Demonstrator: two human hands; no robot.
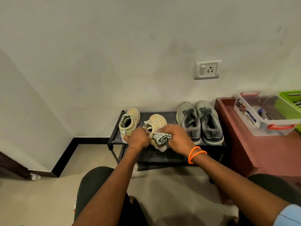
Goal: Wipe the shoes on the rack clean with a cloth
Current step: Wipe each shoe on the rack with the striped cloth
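L to R on the rack point(162, 155), top shelf. Far left: a cream shoe point(130, 123), upright, toe to the wall, not being handled right now. Next to it the 2nd cream shoe point(158, 122), tipped toward the person, heel end off the shelf a bit.

Left hand point(138, 138) has its fingers curled round that 2nd shoe's collar/heel area, steadying it. Can't tell exactly how deep the grip goes, knuckles hide it.

Cloth point(161, 137), checked grey-white, sits bunched against the shoe's side near the heel. Right hand point(177, 136), w/ orange wristband point(196, 154), is clamped on the cloth & presses it to the shoe.

Further right: grey pair point(201, 123), side by side, toes to the wall, untouched. Beyond the rack, a red-brown surface point(267, 152) w/ a clear box point(263, 115) & a green basket point(290, 101).

Doing this step well, imo: keep the left hand firm so the shoe doesn't twist under pressure. Short strokes heel to toe, follow the ribbed side. Refold the cloth to a clean face often, else dirt smears on the pale fabric. Do the sole edge last. Set it back upright beside its mate, then move on to the grey pair.
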